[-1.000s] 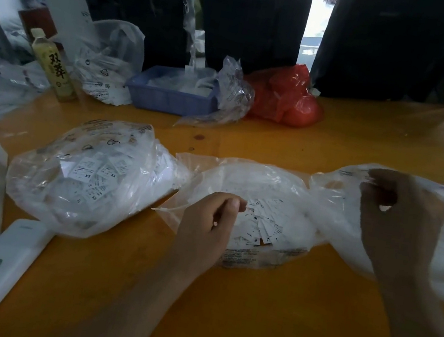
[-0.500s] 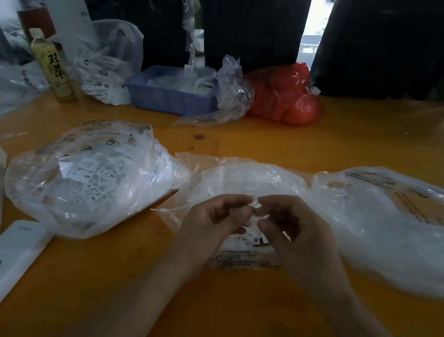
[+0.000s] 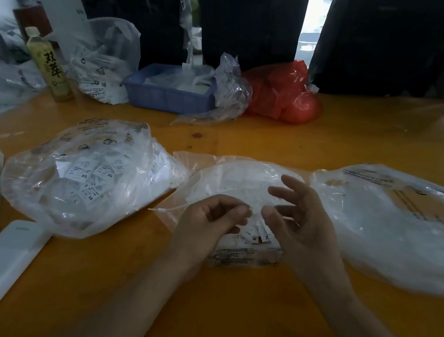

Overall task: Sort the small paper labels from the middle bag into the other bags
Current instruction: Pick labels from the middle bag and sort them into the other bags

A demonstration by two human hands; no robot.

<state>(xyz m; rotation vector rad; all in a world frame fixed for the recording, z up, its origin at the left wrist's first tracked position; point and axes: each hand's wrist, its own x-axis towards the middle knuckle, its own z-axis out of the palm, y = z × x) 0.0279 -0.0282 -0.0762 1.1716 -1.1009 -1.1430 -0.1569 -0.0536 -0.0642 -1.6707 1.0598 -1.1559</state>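
Small paper labels [image 3: 258, 234] heaped in the open middle bag [image 3: 230, 181], centre of the frame, on the orange table [image 3: 338, 135]; "M" and "XL" readable on the nearest ones. Left hand [image 3: 206, 218] over the bag's near edge, fingers curled toward the thumb as if pinching something; too blurred to tell whether a label sits there. Right hand [image 3: 302, 226] just beside it, fingers spread and slack, gripping nothing.

Risks, as a judgement: thin, light labels liable to stick together, so two sizes could ride along in one pinch and land in the wrong bag. Soft film at the bag mouths apt to fold shut, spilling a dropped label onto the table. Left bag [image 3: 88, 172], showing "XS" and "S" tags, and right bag [image 3: 399, 227] look alike, so easy to mix up.

Against half a second ago: hands no longer fingertip to fingertip over the labels; right hand opened and drawn slightly rightward, left hand barely shifted. Bags unmoved.

Farther out, upper left: green bottle [image 3: 48, 65], blue tray [image 3: 165, 94], red bag [image 3: 285, 96].
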